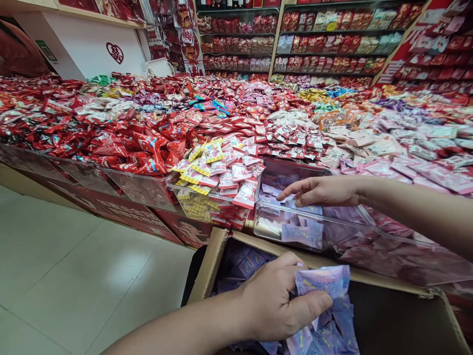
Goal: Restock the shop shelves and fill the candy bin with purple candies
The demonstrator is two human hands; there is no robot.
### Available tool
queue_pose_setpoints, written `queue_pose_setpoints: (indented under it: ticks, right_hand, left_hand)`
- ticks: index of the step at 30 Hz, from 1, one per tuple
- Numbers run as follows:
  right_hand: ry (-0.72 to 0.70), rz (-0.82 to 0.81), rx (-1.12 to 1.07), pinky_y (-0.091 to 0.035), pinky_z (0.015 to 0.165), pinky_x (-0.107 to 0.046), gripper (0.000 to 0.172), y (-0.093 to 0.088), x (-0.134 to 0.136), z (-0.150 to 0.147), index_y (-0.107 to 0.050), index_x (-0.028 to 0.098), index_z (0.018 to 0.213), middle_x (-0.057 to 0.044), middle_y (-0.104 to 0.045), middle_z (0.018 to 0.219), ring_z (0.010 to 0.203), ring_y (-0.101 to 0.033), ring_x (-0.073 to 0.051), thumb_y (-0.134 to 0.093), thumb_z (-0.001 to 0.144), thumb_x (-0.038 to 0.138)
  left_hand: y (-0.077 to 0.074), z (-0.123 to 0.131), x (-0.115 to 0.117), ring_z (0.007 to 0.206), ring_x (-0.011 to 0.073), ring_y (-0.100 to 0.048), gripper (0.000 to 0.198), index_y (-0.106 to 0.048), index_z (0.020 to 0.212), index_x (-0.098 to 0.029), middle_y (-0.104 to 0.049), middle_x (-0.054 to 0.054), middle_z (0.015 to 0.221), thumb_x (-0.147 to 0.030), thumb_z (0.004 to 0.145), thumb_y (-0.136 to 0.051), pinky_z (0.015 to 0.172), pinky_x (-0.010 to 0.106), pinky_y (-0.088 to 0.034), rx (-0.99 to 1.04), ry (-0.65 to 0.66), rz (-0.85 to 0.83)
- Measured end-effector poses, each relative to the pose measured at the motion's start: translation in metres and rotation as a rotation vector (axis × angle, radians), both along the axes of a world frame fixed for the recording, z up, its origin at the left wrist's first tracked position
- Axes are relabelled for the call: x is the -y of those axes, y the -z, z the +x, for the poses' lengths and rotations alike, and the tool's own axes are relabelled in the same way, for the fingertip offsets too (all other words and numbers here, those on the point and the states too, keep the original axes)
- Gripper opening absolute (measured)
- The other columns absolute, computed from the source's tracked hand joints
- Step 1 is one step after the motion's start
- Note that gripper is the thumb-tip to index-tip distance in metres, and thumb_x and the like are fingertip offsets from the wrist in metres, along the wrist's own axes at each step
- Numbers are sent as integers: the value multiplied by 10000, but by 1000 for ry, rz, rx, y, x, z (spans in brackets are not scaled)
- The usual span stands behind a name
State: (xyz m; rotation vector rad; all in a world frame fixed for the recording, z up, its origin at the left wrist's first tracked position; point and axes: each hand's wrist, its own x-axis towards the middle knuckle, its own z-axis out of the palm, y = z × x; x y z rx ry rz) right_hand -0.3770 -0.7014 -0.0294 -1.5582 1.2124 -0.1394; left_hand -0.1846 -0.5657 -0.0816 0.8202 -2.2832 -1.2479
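My left hand (pixel 278 301) is closed around several small purple-blue candy packets (pixel 322 282), its thumb pressed over them. Below it, a brown cardboard box (pixel 213 266) holds more of the same packets (pixel 247 261) at its left and middle. My right hand (pixel 320 191) reaches from the right over a clear plastic bin (pixel 273 204). Its fingers are stretched out with nothing seen in them. A few purple packets (pixel 302 232) lie low in that bin under the hand; whether the fingertips touch any I cannot tell.
Left of the bin stands a heaped bin of yellow and pink-white packets (pixel 221 170). Red candy packets (pixel 140 143) fill bins further left, pink ones (pixel 424 170) to the right. Stocked shelves (pixel 277 42) line the back. Tiled floor (pixel 92 276) shows at lower left.
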Motion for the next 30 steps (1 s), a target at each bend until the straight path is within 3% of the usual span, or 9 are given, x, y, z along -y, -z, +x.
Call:
queue_pose_setpoints:
  ticks: [3, 6, 10, 14, 17, 20, 25, 30]
  right_hand:
    - [87, -27, 84, -410, 571, -197, 370, -12, 0, 0, -633, 209, 1035, 19, -624, 807, 629, -509, -83, -603, 666, 226]
    - [211, -186, 180, -339, 455, -166, 365, -34, -15, 1, -601, 223, 1074, 56, -541, 625, 487, -421, -44, -601, 709, 239]
    - [446, -356, 430, -481, 518, -220, 373, -49, -70, 2, -622, 285, 991, -5, -641, 789, 620, -583, -127, -712, 632, 331]
    - [625, -499, 431, -523, 502, -247, 336, -23, -132, 7, -610, 322, 901, -17, -640, 779, 623, -607, -164, -749, 596, 338]
    - [733, -524, 388, -525, 524, -251, 291, 4, -157, 11, -581, 280, 833, -21, -621, 738, 637, -599, -170, -739, 602, 358]
    - [738, -458, 412, -501, 530, -232, 268, 19, -166, 12, -552, 247, 782, -13, -596, 714, 632, -577, -151, -729, 617, 361]
    - [705, -388, 397, -405, 472, -209, 218, 28, -170, 11, -576, 223, 738, 12, -534, 630, 542, -474, -109, -653, 700, 424]
    - [908, -384, 429, -350, 461, -232, 257, 42, -173, 16, -569, 214, 639, 13, -462, 566, 517, -406, -115, -610, 731, 450]
  left_hand:
    - [1, 0, 0, 751, 104, -475, 298, -478, 709, -157, -467, 7, 800, -389, 879, -399, 692, 200, -387, -21, 1, -13]
    - [0, 1, 0, 766, 111, -480, 284, -519, 719, -148, -482, 15, 809, -372, 868, -430, 709, 204, -395, -85, -24, 9]
    - [-3, 2, 3, 831, 141, -525, 300, -594, 911, -138, -546, 43, 902, -375, 886, -411, 757, 233, -431, -206, -88, 219]
    - [-5, 2, 4, 919, 171, -545, 353, -589, 1051, -147, -594, 59, 985, -394, 904, -384, 854, 281, -427, -329, -28, 389]
    - [-5, 0, 4, 1030, 199, -535, 374, -549, 1157, -168, -584, 74, 1116, -396, 908, -386, 899, 296, -410, -368, -13, 455]
    - [-4, -1, 4, 1110, 217, -503, 398, -546, 1183, -164, -582, 86, 1157, -396, 919, -358, 907, 300, -407, -343, -44, 429]
    - [-6, -3, 6, 1107, 211, -514, 368, -594, 1144, -153, -598, 78, 1150, -348, 920, -376, 951, 312, -384, -312, -96, 306]
    - [-7, -6, 6, 1074, 207, -525, 380, -597, 1146, -148, -590, 78, 1164, -361, 915, -382, 982, 330, -364, -308, -135, 295]
